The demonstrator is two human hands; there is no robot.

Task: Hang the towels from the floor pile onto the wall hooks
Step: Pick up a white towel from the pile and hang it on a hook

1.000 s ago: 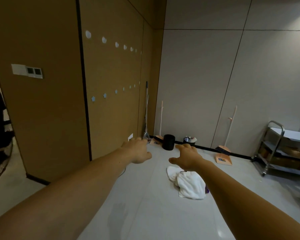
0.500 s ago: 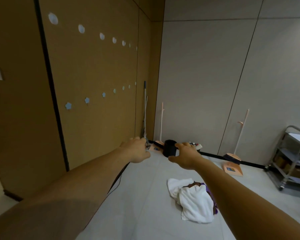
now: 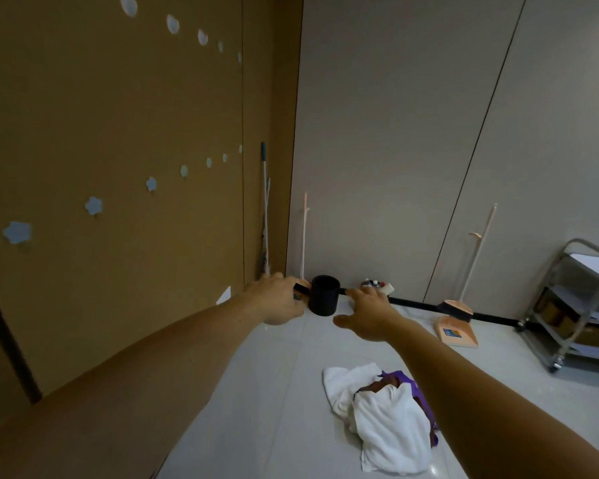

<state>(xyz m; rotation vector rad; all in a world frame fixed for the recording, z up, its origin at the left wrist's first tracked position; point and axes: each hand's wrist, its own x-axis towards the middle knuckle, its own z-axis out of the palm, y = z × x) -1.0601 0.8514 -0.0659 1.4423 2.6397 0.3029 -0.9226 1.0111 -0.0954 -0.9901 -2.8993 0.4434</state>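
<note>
A pile of towels [image 3: 388, 420] lies on the pale floor below my right forearm, mostly white with a purple and a dark one showing. Two rows of pale flower-shaped wall hooks [image 3: 93, 205] run along the brown wall on the left; nothing hangs on them. My left hand [image 3: 277, 300] and my right hand [image 3: 367, 314] are stretched out in front of me, well above the floor and beyond the pile. Both hold nothing; the fingers are loosely bent.
A black bin [image 3: 324, 295] stands on the floor between my hands, farther off. A mop [image 3: 265, 209] leans in the corner. Two peach dustpan sets [image 3: 457, 330] stand by the grey back wall. A metal cart [image 3: 578, 305] is at the right.
The view has moved forward toward the pile and the corner; the hooks have slid left and the towels appear nearer. Both hands stay outstretched and empty.
</note>
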